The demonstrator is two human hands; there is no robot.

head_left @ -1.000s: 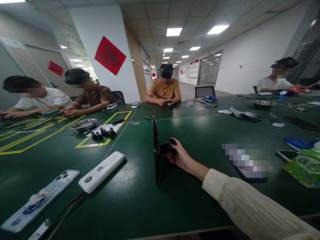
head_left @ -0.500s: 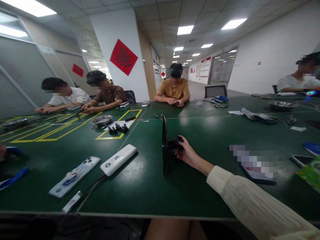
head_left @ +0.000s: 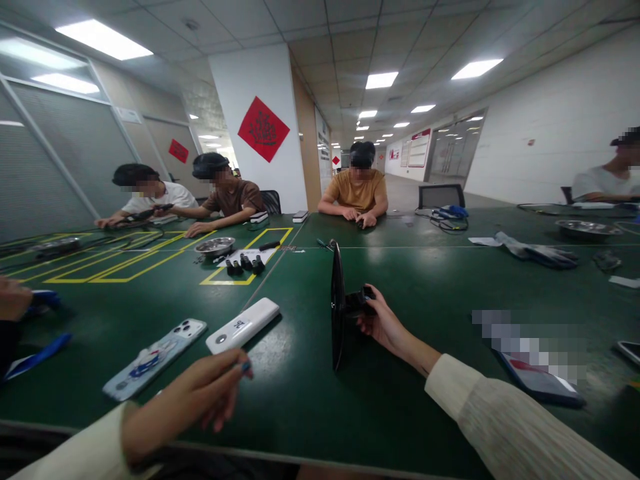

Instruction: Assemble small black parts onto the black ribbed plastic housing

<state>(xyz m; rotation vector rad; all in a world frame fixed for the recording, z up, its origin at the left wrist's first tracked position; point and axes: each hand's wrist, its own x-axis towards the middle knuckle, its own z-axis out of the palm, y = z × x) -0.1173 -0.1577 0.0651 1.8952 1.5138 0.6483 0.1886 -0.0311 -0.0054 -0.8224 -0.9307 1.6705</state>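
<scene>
A thin black tablet stands on edge on the green table, seen from the side. My right hand reaches behind it, with the fingers closed on the black mount fixed to its back. My left hand hovers over the near table edge with loosely bent, separated fingers and nothing in it. It is nearest to a phone in a patterned case and a white power bank. Both my sleeves are cream.
A metal bowl and small black parts sit in a yellow taped rectangle. Grey gloves, a second bowl and a dark flat device lie on the right. Several people sit around the table. Another person's hand is at the left edge.
My left hand has come into view at the bottom left. The view has swung left and downward. My right hand has kept its hold on the mount.
</scene>
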